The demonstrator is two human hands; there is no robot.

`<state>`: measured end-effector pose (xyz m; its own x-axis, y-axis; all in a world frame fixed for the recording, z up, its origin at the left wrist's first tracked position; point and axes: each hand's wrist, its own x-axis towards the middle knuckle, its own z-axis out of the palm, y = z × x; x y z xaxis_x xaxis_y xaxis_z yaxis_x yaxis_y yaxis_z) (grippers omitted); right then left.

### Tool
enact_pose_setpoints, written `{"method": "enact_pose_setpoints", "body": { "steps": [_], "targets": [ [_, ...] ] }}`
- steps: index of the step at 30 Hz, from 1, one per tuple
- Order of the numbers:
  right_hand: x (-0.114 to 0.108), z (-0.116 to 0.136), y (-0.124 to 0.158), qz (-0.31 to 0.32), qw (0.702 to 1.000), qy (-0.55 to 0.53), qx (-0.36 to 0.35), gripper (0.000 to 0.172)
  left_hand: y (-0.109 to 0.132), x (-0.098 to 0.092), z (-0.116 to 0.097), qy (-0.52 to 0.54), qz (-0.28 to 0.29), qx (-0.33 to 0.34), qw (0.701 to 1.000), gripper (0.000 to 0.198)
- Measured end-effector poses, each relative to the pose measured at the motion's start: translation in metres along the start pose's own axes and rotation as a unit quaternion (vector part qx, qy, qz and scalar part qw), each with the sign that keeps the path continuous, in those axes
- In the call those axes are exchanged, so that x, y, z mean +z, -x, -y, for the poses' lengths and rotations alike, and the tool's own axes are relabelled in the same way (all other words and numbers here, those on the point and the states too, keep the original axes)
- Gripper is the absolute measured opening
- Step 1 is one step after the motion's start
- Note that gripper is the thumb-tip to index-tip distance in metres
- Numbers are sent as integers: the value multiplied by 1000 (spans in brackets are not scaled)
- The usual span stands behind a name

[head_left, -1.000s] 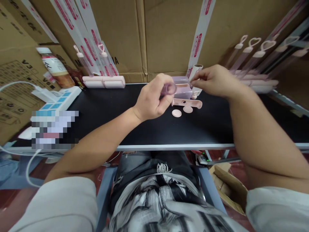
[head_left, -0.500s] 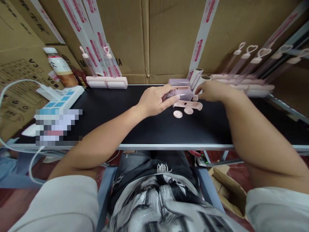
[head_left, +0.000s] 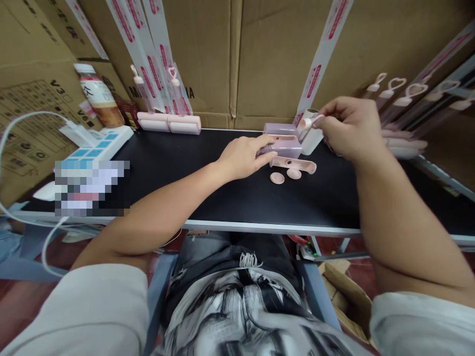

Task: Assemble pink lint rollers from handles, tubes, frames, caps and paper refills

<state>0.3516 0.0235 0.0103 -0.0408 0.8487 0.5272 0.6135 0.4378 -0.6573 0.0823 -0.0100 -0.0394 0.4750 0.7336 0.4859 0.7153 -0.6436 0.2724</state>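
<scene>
My left hand [head_left: 245, 157] is closed round the left end of a translucent purple case [head_left: 289, 148] lying on the black table. Between the pinched fingers of my right hand [head_left: 351, 126] is a pink cap with a loop handle [head_left: 306, 123], tilted above the right end of the case. Whether a clear stem hangs from this cap is hard to make out. In front of the case rest a long pink trough-shaped part [head_left: 297, 164] and two round pink discs, the nearer disc [head_left: 277, 178] being on the left. Another purple case [head_left: 280, 129] stands behind.
At the back left, pink cylinders [head_left: 168, 123] lie below upright clear tubes with pink loop tops. Similar heart-topped tubes [head_left: 404, 101] stand at the right. A bottle [head_left: 99, 96] and a white power strip [head_left: 98, 148] with cables occupy the left end. Cardboard [head_left: 208, 59] walls the back.
My right hand has risen from beside the case, drawing the pink cap up and slightly right. The left hand keeps its hold on the case. The view has shifted a little.
</scene>
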Motion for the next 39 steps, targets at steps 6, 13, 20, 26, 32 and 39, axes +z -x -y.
{"method": "enact_pose_setpoints", "body": {
  "steps": [6,13,20,26,32,39],
  "targets": [
    [32,6,20,134,979,-48,-149,9,0,-1,-2,-16,4,0,1000,44],
    [40,1,21,172,964,-89,-183,11,-2,-5,-4,-47,73,17,996,52],
    [42,-1,23,302,928,-205,-80,21,-3,-3,-2,-56,77,7,995,56],
    [42,-1,24,326,919,-201,-93,49,-2,-6,-2,-63,65,15,996,42],
    [40,-6,22,411,898,-114,-111,77,-3,-9,-3,-86,106,40,990,37],
    [45,-4,23,468,853,-174,-152,78,-2,-13,-11,-118,144,52,981,43]
  ]
}}
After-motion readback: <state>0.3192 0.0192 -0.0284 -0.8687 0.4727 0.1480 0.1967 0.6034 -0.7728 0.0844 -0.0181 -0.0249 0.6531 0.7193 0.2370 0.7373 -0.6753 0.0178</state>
